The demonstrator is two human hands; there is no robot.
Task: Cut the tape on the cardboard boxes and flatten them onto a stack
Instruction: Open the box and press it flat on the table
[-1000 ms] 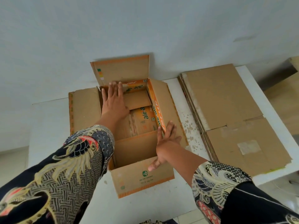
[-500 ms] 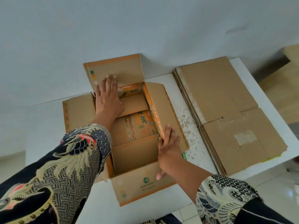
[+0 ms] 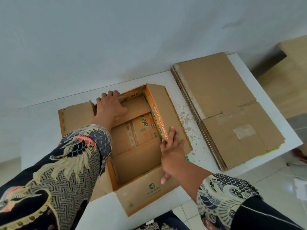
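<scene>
An open brown cardboard box [image 3: 141,165] with orange "ale-ale" print stands on the white table [image 3: 201,141], its flaps spread outward. My left hand [image 3: 111,105] reaches over the box and grips its far rim at the left corner, fingers curled over the edge. My right hand [image 3: 172,146] lies flat with straight fingers against the right wall and right flap [image 3: 167,112]. To the right sits a stack of flattened cardboard [image 3: 221,107], its top sheet bearing torn tape patches.
The table stands against a pale wall [image 3: 132,39]. Wooden furniture [image 3: 292,77] stands at the far right. Tiled floor [image 3: 282,183] shows past the table's front right corner. A small green object [image 3: 187,158] peeks from under the right flap.
The far flap that stood upright has been folded back out of sight. My left hand slid forward from the flap's base to curl over the far rim. My right hand barely shifted.
</scene>
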